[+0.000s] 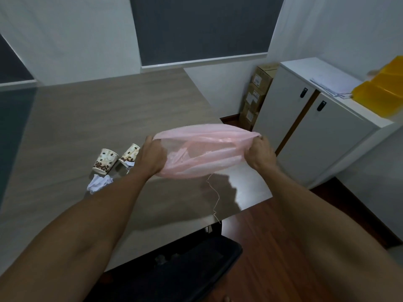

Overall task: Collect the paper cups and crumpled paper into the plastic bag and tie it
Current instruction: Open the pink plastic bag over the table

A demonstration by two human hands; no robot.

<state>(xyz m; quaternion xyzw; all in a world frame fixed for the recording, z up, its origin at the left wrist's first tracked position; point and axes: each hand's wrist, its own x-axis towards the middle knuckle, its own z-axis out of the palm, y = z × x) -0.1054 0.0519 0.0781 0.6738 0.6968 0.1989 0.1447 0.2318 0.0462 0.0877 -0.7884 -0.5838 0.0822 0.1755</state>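
Observation:
I hold a thin pink plastic bag [207, 149] stretched wide above the table's right part. My left hand [151, 156] grips its left rim and my right hand [259, 154] grips its right rim, so the mouth gapes toward me. A thin string [214, 199] dangles from the bag's underside. Two paper cups with a coffee-bean print lie on their sides on the table, one [104, 161] left of the other [129, 156], just left of my left hand. A crumpled white paper [99, 183] lies in front of the cups.
The wooden table [98, 118] ends at its right edge near the bag. A black chair [185, 267] stands below the table's near edge. A white cabinet [316, 127] with papers and yellow trays stands at the right, with cardboard boxes [255, 99] beside it.

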